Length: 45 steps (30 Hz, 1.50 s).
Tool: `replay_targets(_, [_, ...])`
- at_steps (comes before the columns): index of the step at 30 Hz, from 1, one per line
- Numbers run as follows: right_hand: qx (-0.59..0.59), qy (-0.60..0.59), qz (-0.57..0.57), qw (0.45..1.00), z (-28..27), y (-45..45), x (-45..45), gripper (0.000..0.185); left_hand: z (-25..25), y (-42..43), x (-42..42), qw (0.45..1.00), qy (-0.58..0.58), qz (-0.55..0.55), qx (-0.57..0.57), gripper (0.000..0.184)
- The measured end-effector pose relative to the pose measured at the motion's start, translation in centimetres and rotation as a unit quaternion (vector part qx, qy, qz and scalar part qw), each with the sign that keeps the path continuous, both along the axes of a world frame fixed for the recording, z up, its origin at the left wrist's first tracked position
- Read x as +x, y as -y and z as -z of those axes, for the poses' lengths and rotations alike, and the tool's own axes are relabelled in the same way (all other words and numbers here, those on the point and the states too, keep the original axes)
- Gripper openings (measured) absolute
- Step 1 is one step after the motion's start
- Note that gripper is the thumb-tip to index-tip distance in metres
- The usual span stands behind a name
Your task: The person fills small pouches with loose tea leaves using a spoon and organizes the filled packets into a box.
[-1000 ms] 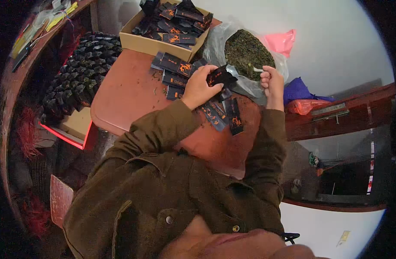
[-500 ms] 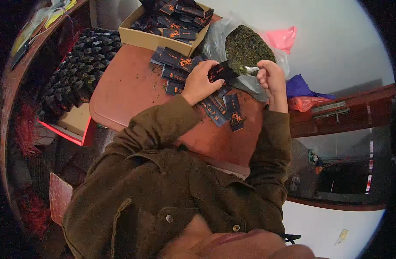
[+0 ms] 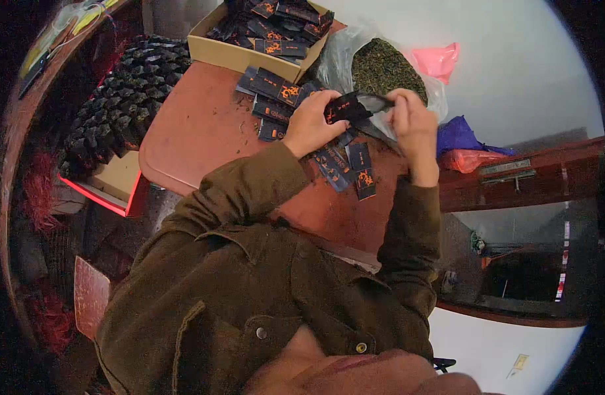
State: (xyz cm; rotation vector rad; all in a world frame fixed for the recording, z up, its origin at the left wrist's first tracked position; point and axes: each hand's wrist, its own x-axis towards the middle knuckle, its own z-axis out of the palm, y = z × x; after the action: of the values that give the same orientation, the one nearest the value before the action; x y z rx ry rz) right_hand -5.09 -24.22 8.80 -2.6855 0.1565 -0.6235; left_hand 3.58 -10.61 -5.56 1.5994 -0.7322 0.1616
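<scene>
My left hand (image 3: pixel 310 126) is closed around a small black packet (image 3: pixel 342 112) with orange print, its mouth facing right. Close to that mouth is my right hand (image 3: pixel 413 124), fingers pinched together on a spoon that hardly shows now. A grey shiny patch lies between the packet and my right fingertips; whether it is spoon or packet lining is unclear. Just behind, a clear plastic bag (image 3: pixel 335 56) holds dark green dried leaves (image 3: pixel 389 67). Flat black packets (image 3: pixel 274 85) lie left of my left hand, with more packets (image 3: pixel 361 172) below my hands.
A cardboard box (image 3: pixel 233 58) full of black packets stands at the back of the reddish-brown table (image 3: pixel 197 125). Left of it, a red-edged box (image 3: pixel 124 209) holds many filled black packets (image 3: pixel 128 89). Pink, purple (image 3: pixel 464 135) and red bags lie on the right.
My right hand has moved the spoon from the edge of the leaves to the packet's mouth. My left hand still grips the packet. The whole view has shifted slightly.
</scene>
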Motion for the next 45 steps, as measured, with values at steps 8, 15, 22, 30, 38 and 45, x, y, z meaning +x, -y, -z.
replay_targets(8, [-0.087,0.044,0.115,0.989,0.3,7.4,0.9,0.028,0.1,0.2,0.0,1.000,0.005,-0.005,-0.019,0.047])
replay_targets(15, [-0.055,-0.090,0.128,0.986,6.0,11.8,4.9,0.028,0.1,0.3,0.1,1.000,0.007,0.009,-0.027,0.046])
replay_targets(22, [0.289,-0.026,0.159,0.944,8.4,9.5,7.0,0.028,0.7,0.7,0.4,0.999,0.011,0.004,-0.038,0.045])
replay_targets(30, [0.504,0.078,0.154,0.846,9.1,11.7,6.5,0.030,0.4,0.5,0.3,1.000,0.015,-0.005,-0.004,0.050])
replay_targets(38, [0.568,0.081,0.113,0.811,6.4,11.7,4.1,0.021,0.2,0.3,0.3,1.000,0.001,0.009,-0.008,0.048])
replay_targets(45, [0.560,0.061,0.043,0.825,3.0,10.0,1.1,0.018,0.2,0.5,0.2,0.999,-0.015,0.011,-0.042,0.042])
